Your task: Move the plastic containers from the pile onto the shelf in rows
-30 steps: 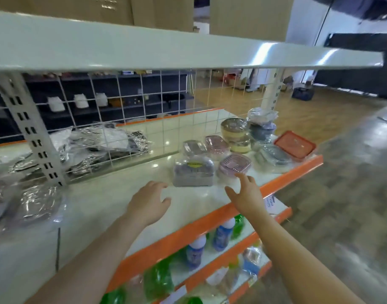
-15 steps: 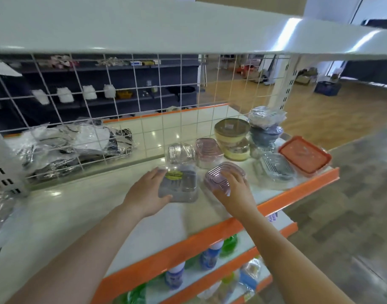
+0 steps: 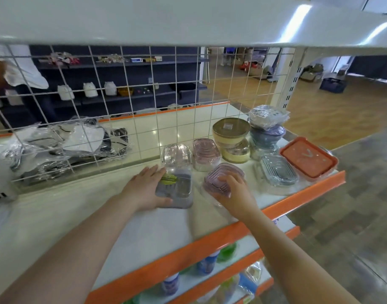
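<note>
Head view, down onto a white shelf with an orange front edge. Early in the job, by the look of it.

Heaped at two o'clock from the hands, and not yet sorted: a yellow round stack, a wrapped blue stack touching it at three o'clock, then a clear ribbed container and an orange-lidded container nearer the front edge. Crowded together, without order.

Possibly the start of a back row at twelve o'clock, close to the wire grid: a clear container and a pink container, side by side. Impossible to say whether set there on purpose or merely lying so.

Left hand: gripping a grey container by its left side, fingers along the far edge, thumb hooked at the near corner. Sitting on the shelf just at six o'clock of the clear container.

Right hand: fingers curled over the lid of a mauve container, gripping it. Tilted toward the camera, base hidden by the hand, so unclear whether lifted or resting. Just at six o'clock of the pink container.

Judged as the second row being formed, two pieces at once. Still to do: the whole heap at two o'clock, with a long stretch of shelf toward nine o'clock to take it.

Beyond the grid at ten o'clock, wrapped goods. Below at six o'clock, bottles on a lower shelf.
</note>
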